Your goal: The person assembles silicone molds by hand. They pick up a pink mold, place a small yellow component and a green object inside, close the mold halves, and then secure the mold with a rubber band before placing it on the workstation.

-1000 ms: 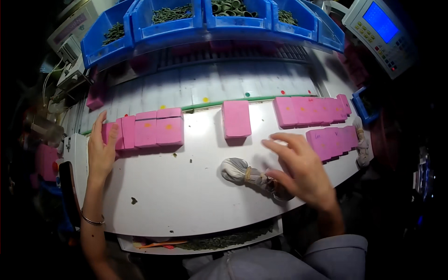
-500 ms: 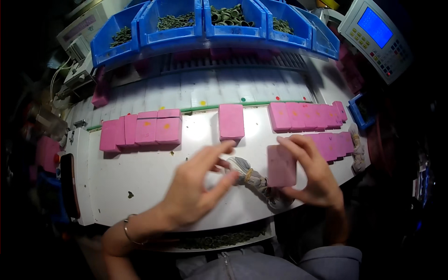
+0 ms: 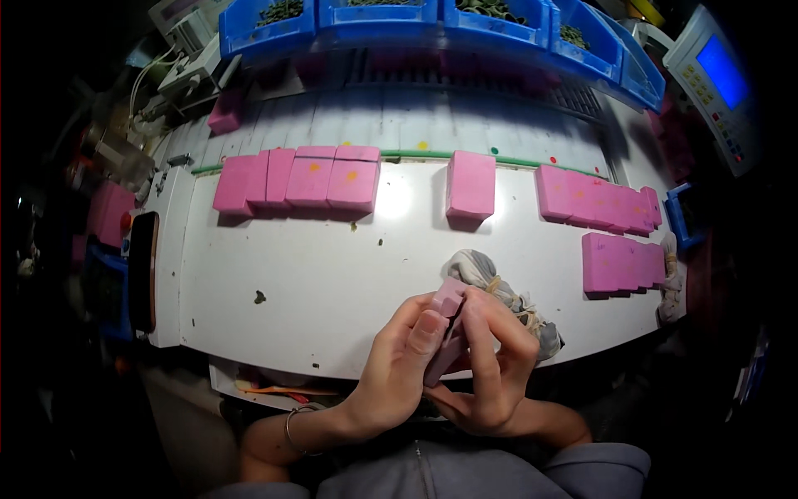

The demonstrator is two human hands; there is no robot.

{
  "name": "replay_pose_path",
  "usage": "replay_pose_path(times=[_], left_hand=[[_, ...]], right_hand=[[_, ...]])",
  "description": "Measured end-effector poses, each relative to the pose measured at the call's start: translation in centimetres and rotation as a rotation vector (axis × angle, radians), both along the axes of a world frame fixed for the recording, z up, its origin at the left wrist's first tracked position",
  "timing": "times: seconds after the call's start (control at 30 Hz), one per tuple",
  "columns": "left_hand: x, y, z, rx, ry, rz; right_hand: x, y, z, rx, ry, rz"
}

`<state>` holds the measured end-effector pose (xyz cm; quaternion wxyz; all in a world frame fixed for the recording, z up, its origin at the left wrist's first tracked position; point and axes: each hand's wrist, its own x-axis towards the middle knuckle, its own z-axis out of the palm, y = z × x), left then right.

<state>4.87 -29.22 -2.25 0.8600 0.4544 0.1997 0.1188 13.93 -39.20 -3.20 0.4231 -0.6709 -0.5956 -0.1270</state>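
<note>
Close to my body, over the table's front edge, both hands hold a pink block point(image 3: 449, 293). A dark gap or line runs along it, and fingers hide much of its surface. My left hand point(image 3: 391, 370) is closed on its left side, thumb laid on the face. My right hand point(image 3: 499, 362) grips the opposite side, with fingertips at the upper end near the dark line. Just beyond the right fingers lies a grey and white cloth bundle point(image 3: 474, 268) tied with tan bands. A single pink block point(image 3: 471, 185) stands farther back on the white table point(image 3: 283, 274).
Pink blocks stand in rows at the left point(image 3: 312, 179) and right point(image 3: 594, 200). Blue bins point(image 3: 378, 35) with small green pieces line the back. A device with a blue screen point(image 3: 721, 71) is at far right. A dark flat object point(image 3: 145, 270) lies at the left edge.
My left hand has come over to the pink block, which my right hand held alone before. The block is now nearer my body and turned on edge. The whole view has shifted.
</note>
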Motion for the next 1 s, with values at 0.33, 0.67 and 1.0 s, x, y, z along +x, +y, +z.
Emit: replay_pose_path(times=[0.33,0.67,1.0], left_hand=[[-1.0,0.3,-0.7,0.154,-0.057,-0.090],[0.0,0.0,-1.7,-0.104,-0.027,0.180],[0.8,1.1,-1.6,-0.374,0.003,0.302]], right_hand=[[-1.0,-0.2,-0.6,0.149,-0.010,-0.073],[-0.1,0.3,-0.7,0.059,-0.191,-0.041],[-2.5,-1.7,-2.5,0.145,-0.107,-0.016]])
